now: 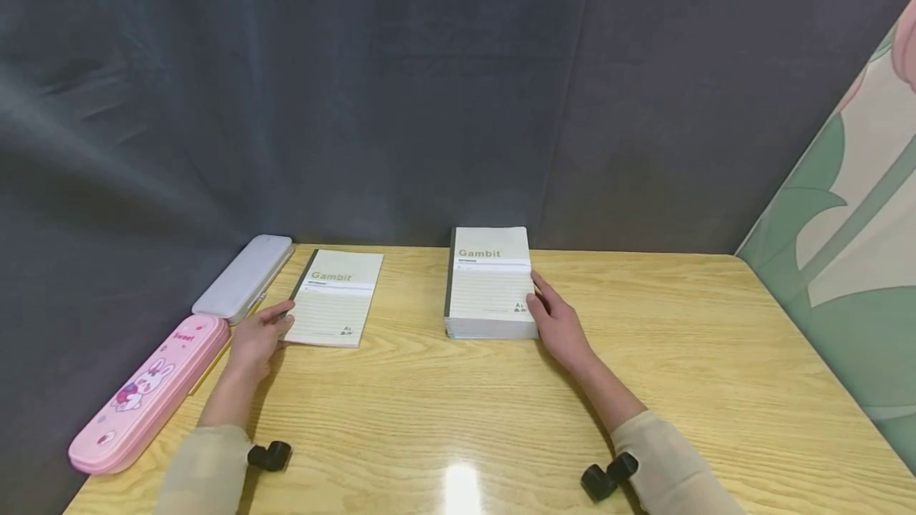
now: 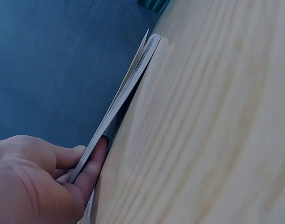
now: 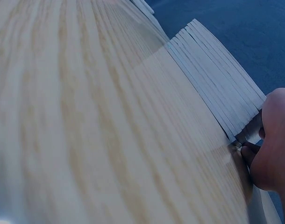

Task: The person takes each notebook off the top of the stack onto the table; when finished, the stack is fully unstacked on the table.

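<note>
On the left of the table, my left hand (image 1: 259,338) holds a thin Gambit notebook (image 1: 338,300) by its lower left edge. In the left wrist view the thumb lies over the notebook (image 2: 115,109) and a finger underneath, with that edge raised off the table and the cover slightly lifted. My right hand (image 1: 561,326) rests against the right side of a thick stack of matching notebooks (image 1: 490,280), its thumb at the top edge. Several layered page edges of the stack (image 3: 215,77) show in the right wrist view; part of the right hand (image 3: 275,144) is out of frame.
A pink pencil case (image 1: 150,396) with a rabbit picture and a pale grey case (image 1: 243,278) lie along the table's left edge. A yellow pencil (image 1: 210,369) lies beside them. Behind the wooden table (image 1: 401,420) hangs a dark curtain (image 1: 429,102).
</note>
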The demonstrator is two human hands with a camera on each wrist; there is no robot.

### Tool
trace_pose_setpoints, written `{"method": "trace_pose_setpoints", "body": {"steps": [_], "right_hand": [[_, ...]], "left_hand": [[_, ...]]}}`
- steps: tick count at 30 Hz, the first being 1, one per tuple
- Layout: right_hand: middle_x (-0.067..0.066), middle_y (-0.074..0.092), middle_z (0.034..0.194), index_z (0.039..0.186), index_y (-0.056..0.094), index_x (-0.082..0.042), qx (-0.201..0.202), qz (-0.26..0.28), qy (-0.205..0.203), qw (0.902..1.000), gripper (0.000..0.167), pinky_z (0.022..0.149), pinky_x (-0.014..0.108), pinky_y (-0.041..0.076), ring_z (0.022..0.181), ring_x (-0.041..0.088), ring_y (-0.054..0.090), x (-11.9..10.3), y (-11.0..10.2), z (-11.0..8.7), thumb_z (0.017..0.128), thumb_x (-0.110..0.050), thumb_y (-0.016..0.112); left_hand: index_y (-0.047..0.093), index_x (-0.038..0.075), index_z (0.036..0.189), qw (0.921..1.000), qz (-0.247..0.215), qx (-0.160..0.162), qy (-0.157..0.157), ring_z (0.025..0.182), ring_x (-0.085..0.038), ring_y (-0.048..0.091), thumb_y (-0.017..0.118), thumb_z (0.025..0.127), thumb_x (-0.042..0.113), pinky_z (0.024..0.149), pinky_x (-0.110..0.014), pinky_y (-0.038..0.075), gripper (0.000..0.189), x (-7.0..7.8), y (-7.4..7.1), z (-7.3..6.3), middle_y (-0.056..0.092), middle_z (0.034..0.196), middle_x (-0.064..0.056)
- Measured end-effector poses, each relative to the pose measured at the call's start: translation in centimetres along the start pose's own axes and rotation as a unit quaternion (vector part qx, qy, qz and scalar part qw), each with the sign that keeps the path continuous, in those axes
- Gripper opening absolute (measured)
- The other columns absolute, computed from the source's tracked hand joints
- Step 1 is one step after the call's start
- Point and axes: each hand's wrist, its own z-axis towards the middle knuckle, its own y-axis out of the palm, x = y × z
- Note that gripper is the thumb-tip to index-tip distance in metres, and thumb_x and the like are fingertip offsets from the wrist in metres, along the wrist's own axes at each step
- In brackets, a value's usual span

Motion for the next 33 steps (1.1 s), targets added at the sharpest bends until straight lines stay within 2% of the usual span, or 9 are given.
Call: {"method": "trace_pose_setpoints", "body": {"steps": [8,16,20,26,30,33], "right_hand": [[0.023,0.047,0.15,0.161,0.03,-0.019,0.0,-0.002,0.004,1.0,0.055,0.117,0.05,0.031,0.14,0.036,0.043,0.1,-0.1,0.1,0.11,-0.035,0.043],[0.022,0.045,0.152,0.161,0.03,-0.019,0.0,-0.003,0.003,1.0,0.055,0.117,0.05,0.03,0.141,0.036,0.041,0.0,0.0,0.2,0.11,-0.035,0.042],[0.022,0.046,0.152,0.161,0.03,-0.019,-0.003,-0.002,0.001,1.0,0.055,0.117,0.05,0.031,0.14,0.036,0.042,0.0,0.1,0.1,0.11,-0.035,0.042],[0.022,0.046,0.151,0.161,0.03,-0.018,-0.002,-0.004,-0.001,1.0,0.055,0.117,0.05,0.031,0.14,0.036,0.042,0.0,0.3,0.2,0.11,-0.035,0.042],[0.023,0.047,0.15,0.161,0.03,-0.017,-0.001,-0.005,-0.002,1.0,0.055,0.116,0.05,0.031,0.139,0.037,0.043,0.0,0.2,0.2,0.11,-0.035,0.042],[0.024,0.048,0.149,0.161,0.029,-0.017,-0.001,-0.005,0.002,1.0,0.055,0.116,0.051,0.032,0.139,0.037,0.044,0.0,0.2,0.1,0.11,-0.034,0.042]], "left_hand": [[0.051,-0.005,0.145,0.9998,-0.008,0.013,-0.009,0.078,0.004,0.058,0.053,0.106,0.01,0.068,-0.018,0.054,0.042,-0.2,-0.8,0.3,0.05,0.142,-0.026],[0.053,-0.004,0.143,0.9991,-0.006,0.042,-0.011,0.078,0.006,0.059,0.053,0.106,0.01,0.07,-0.017,0.055,0.04,-0.7,-1.8,0.5,0.053,0.14,-0.025],[0.053,-0.004,0.143,0.9989,-0.006,0.044,-0.012,0.078,0.006,0.059,0.053,0.106,0.01,0.07,-0.016,0.055,0.04,-0.9,-2.5,0.5,0.053,0.139,-0.022],[0.052,-0.006,0.143,0.9986,-0.016,0.048,-0.013,0.077,0.005,0.061,0.053,0.105,0.008,0.069,-0.018,0.056,0.041,-1.1,-3.2,0.6,0.06,0.126,-0.014],[0.052,-0.006,0.143,0.9987,-0.017,0.045,-0.015,0.077,0.004,0.06,0.054,0.105,0.009,0.069,-0.018,0.055,0.041,-1.1,-3.3,0.7,0.061,0.121,-0.009],[0.053,-0.007,0.142,0.9987,-0.014,0.047,-0.012,0.076,0.004,0.06,0.056,0.104,0.009,0.068,-0.018,0.055,0.042,-0.8,-3.1,0.7,0.06,0.12,-0.011]]}}
